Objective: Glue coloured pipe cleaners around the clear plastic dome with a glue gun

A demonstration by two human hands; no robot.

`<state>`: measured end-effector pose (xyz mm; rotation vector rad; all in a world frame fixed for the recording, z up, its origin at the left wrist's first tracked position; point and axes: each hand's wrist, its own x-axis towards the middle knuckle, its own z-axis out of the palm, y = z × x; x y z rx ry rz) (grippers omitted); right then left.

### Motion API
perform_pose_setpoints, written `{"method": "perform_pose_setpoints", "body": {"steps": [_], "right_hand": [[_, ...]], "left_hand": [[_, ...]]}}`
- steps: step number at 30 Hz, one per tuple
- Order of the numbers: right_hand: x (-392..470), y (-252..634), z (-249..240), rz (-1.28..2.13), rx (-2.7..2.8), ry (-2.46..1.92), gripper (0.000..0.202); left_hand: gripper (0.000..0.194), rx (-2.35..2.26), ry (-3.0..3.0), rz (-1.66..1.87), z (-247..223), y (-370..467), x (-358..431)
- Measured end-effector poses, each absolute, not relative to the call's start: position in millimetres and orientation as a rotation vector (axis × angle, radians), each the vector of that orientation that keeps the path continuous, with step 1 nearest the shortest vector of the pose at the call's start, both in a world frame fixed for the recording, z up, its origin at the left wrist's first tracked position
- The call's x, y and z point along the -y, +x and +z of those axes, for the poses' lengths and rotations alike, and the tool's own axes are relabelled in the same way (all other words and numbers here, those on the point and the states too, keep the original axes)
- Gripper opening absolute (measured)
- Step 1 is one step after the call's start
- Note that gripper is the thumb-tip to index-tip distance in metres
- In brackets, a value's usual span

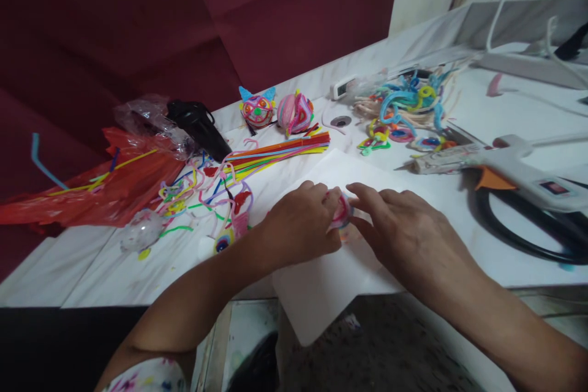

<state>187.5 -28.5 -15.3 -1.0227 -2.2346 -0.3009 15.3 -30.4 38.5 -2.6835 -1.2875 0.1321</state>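
- Item under inspection: one small round pink item (340,213), with paler bands; it lies between the two hands, above a white sheet (312,303) that overhangs the front edge of the counter (101,275).
- Left hand (301,220): fingers curled inward, nearly closed; appears to grip the item at its left side, part of which the fingers cover.
- Right hand (408,229): thumb and forefinger parted, the other fingers loosely bent; fingertips at the item's right side; whether they touch it or stand just beside it cannot be told.
- Governing relation: item to the right of the left hand's fingertips and to the left of the right hand's; left hand the nearer, its fingers overlapping the item; outline roughly round, so no long axis can be established.
- Labels and writing: no brand legible; the glue gun (528,165), at right, shows a red switch but no readable lettering; marks on its pale barrel (445,160) too blurred to read; the white device (343,87) at the rear bears a dark panel, contents illegible.
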Motion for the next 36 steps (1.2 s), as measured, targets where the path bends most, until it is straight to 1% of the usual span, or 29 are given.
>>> {"method": "perform_pose_setpoints", "body": {"steps": [6, 10, 20, 22, 24, 27, 30, 33, 36], "right_hand": [[26, 189, -15, -0.277, 2.248, -1.029, 0.024], [25, 190, -18, -0.196, 2.234, -1.073, 0.022], [26, 187, -18, -0.151, 2.268, -1.129, 0.031], [27, 186, -20, -0.185, 2.273, -1.118, 0.031], [27, 186, -23, -0.186, 2.249, -1.131, 0.031], [27, 188, -28, -0.071, 2.183, -1.168, 0.037], [25, 190, -30, 0.007, 2.175, -1.177, 0.040], [22, 191, -30, 0.001, 2.197, -1.171, 0.037], [21, 192, -32, 0.061, 2.153, -1.145, 0.033]], "left_hand": [[0.039, 1.331, -2.678, 0.166, 39, 15, 31], [0.042, 1.328, -2.694, 0.170, 39, 15, 31], [0.035, 1.339, -2.714, 0.195, 43, 15, 31], [0.038, 1.379, -2.730, 0.187, 43, 15, 34], [0.045, 1.420, -2.745, 0.137, 41, 14, 37], [0.052, 1.526, -2.721, -0.011, 34, 13, 42], [0.046, 1.663, -2.665, -0.165, 28, 11, 46], [0.036, 1.698, -2.668, -0.248, 26, 11, 47], [0.033, 1.702, -2.686, -0.261, 27, 10, 47]]}}
